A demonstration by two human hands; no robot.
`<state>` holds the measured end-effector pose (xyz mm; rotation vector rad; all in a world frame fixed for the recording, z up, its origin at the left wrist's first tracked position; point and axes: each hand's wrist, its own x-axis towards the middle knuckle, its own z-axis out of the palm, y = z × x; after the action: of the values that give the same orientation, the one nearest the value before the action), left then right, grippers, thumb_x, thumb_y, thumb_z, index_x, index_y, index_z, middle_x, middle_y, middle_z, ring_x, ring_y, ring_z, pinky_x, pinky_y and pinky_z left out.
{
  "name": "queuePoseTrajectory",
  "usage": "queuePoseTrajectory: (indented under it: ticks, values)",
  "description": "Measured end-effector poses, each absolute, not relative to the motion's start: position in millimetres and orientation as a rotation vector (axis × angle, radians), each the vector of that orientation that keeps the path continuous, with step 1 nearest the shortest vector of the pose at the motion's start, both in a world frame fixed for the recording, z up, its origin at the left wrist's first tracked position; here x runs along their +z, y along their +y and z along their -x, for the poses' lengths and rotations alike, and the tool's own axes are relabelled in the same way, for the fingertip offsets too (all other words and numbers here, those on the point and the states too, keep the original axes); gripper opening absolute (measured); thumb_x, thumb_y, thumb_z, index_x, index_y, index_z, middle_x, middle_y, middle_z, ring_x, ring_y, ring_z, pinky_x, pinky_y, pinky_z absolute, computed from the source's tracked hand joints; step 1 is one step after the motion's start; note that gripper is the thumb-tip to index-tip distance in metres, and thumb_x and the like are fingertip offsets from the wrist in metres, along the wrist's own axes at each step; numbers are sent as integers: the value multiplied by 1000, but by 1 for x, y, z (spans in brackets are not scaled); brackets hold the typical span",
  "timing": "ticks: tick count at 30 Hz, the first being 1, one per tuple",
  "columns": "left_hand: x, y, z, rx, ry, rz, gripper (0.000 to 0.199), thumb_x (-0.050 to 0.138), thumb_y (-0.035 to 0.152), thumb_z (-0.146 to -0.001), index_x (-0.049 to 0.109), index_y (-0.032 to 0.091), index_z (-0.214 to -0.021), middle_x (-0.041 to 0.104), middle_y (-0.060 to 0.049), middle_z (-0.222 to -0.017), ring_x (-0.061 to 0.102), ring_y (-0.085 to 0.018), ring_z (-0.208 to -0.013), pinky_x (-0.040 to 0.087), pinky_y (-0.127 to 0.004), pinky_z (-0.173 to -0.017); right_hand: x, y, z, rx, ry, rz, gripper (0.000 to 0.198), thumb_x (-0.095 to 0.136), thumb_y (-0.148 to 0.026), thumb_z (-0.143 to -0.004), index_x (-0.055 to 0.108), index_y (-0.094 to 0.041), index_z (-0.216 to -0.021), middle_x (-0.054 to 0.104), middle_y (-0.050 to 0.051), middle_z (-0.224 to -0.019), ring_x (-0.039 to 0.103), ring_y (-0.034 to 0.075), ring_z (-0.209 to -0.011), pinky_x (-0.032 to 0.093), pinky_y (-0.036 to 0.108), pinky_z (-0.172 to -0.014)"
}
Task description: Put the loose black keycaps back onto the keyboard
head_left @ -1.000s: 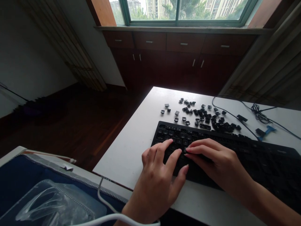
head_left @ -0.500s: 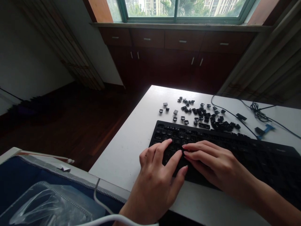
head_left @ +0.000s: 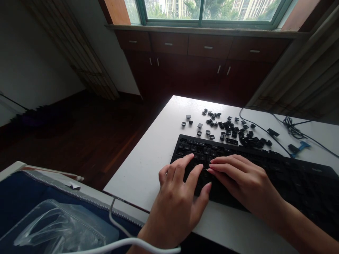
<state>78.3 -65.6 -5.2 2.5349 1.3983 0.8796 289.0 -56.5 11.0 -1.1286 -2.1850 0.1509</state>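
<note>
My left grip (head_left: 177, 194) spreads over the keyboard (head_left: 288, 180) on the bench (head_left: 148, 165); whether my pinched right grip (head_left: 247, 180) holds anything, I can't tell. Pressing unevenly could slide the keyboard into loose keycaps (head_left: 250, 141).

We record the black keyboard (head_left: 293, 178) cut off at the view's right edge and, toward its left end, partly hidden by the left hand (head_left: 180, 194). We cannot tell whether the right hand (head_left: 246, 178) holds anything.

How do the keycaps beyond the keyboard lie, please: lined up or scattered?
Scattered: the keycaps lie singly and in clusters on the white table.
</note>
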Motion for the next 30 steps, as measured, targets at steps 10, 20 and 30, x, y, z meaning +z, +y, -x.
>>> queuePoseTrajectory:
  ticks: [10, 20, 30]
  values:
    - [-5, -66, -78, 921, 1444, -2492, 36, 59, 31, -94, 59, 22, -129, 48, -13, -142, 47, -29, -131, 36, -47, -107, 20, -57, -293, 272, -2152, 1210, 13, 60, -24, -95, 64, -24, -108, 68, 6, -110, 66, 20, -98, 55, 33, -85]
    - [-10, -63, -72, 1015, 1486, -2401, 40, 50, 19, -97, 48, 24, -137, 41, -12, -146, 41, -27, -134, 37, -47, -108, 28, 8, -251, 114, -2195, 1524, 36, 31, -40, -106, 59, -17, -103, 59, 13, -108, 54, 25, -101, 44, 42, -91]
    - [-18, -58, -74, 1083, 1528, -2505, 41, 50, 19, -97, 49, 22, -137, 45, -13, -143, 45, -28, -130, 36, -45, -104, 13, 14, -236, -12, -2212, 1621, 34, 28, -39, -106, 55, -19, -100, 55, 10, -102, 48, 25, -96, 36, 44, -90]
